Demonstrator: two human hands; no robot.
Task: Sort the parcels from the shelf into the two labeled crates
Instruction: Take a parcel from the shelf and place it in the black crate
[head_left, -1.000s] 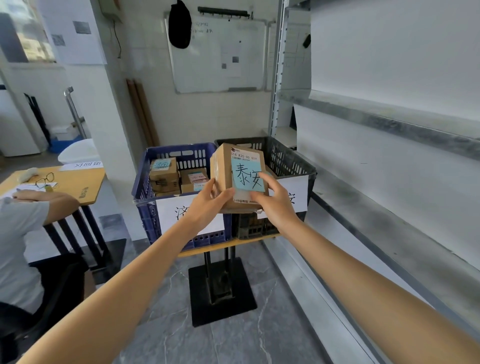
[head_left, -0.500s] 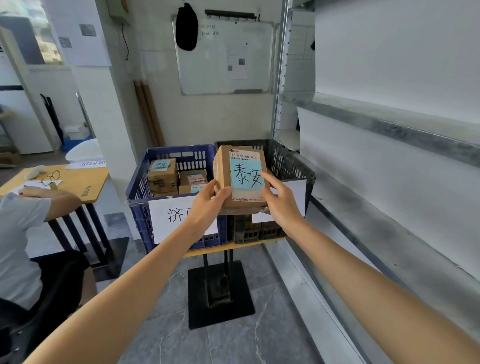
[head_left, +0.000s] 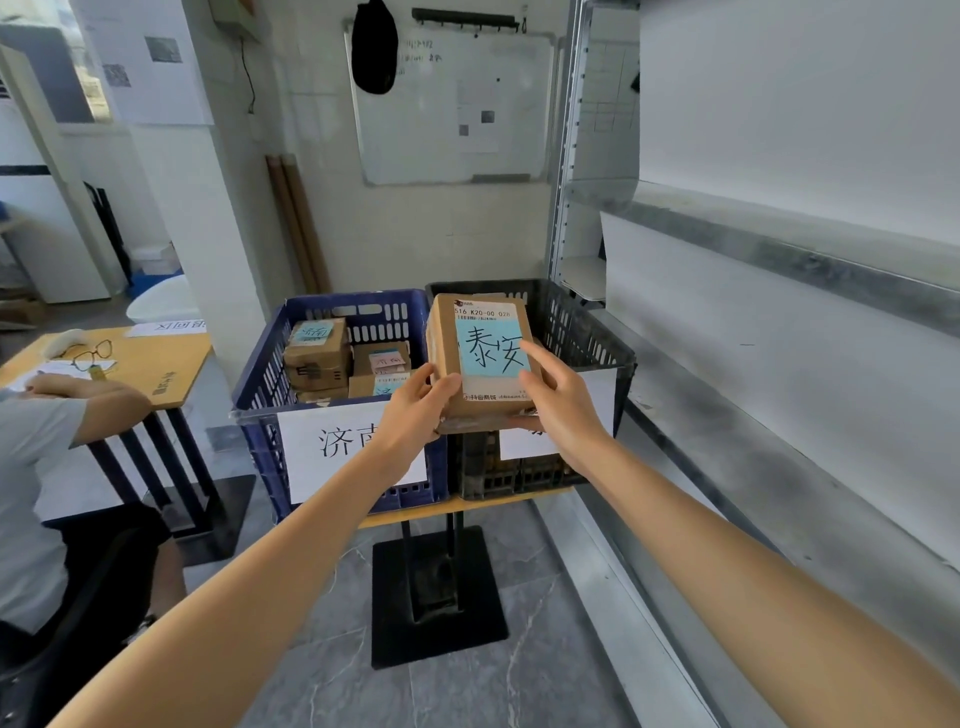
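Observation:
I hold a brown cardboard parcel (head_left: 480, 358) with a blue handwritten label upright in both hands, in front of the near rim of the black crate (head_left: 597, 343). My left hand (head_left: 415, 410) grips its lower left edge. My right hand (head_left: 558, 400) holds its lower right side, with the index finger lying on the label. The blue crate (head_left: 260, 410) stands to the left of the black one and contains several brown parcels (head_left: 317, 353). Each crate carries a white paper sign on its front, partly hidden by my hands.
Both crates sit on a small wooden table on a black pedestal stand (head_left: 436, 592). Grey metal shelving (head_left: 779, 395) runs along the right. A person (head_left: 36, 483) sits at a wooden desk (head_left: 150, 364) on the left. A whiteboard (head_left: 452, 104) hangs on the far wall.
The parcel and both hands have shifted slightly to the right, toward the black crate. The view has come a little closer to the crates.

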